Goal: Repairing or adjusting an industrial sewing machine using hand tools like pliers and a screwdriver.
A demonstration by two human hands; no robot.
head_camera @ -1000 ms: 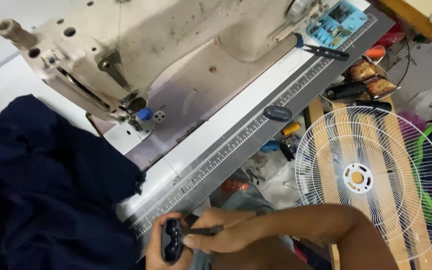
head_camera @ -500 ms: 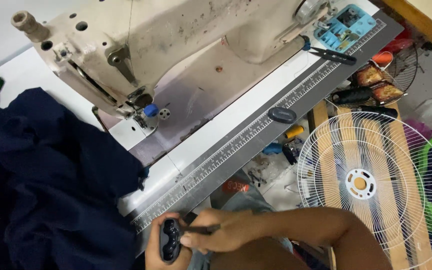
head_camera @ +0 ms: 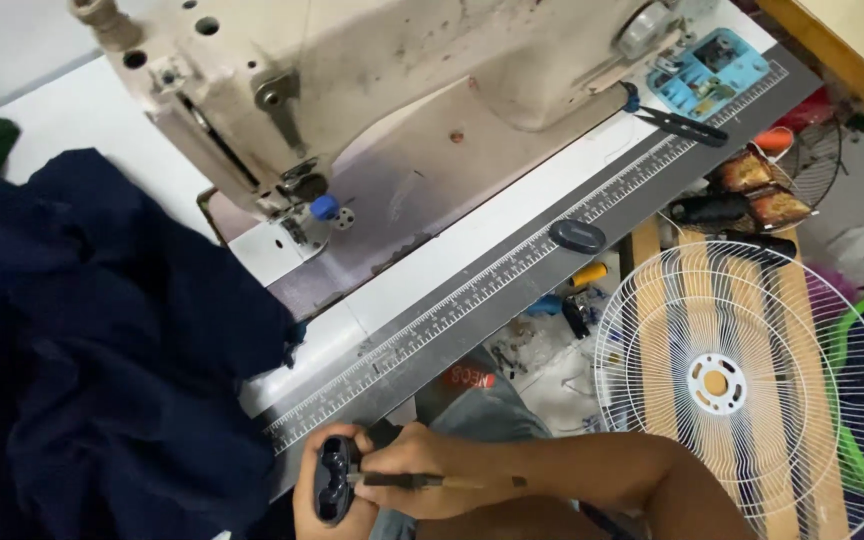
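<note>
the left hand (head_camera: 314, 492) grips a small black oval part (head_camera: 335, 478) from below, fingers curled round it, at the bottom edge of the view, just off the near edge of the sewing table (head_camera: 432, 262). the right hand (head_camera: 414, 483) lies across it, fingers pressed together round a thin tool (head_camera: 422, 481) with a pale wooden handle; its dark tip rests against the black part. whether the tip sits in a slot or only on the surface cannot be told.

progress: the work on the black part appears to be under way, not finished; the tool is engaged and the part is off the table, in hand.

the dark navy fabric (head_camera: 102, 350) lies heaped on the left of the table, just beside the presser foot of the cream sewing machine (head_camera: 372, 80), with nothing under the needle. in my judgement the sewing itself is not in hand at this moment.

a grey ruler strip (head_camera: 512, 270) runs along the table edge, with a dark oval object (head_camera: 577, 236) lying on it. a white fan guard (head_camera: 742, 385) stands to the right, well apart from the hands. a blue tray (head_camera: 707, 75) of small parts sits at the far right of the table.
</note>
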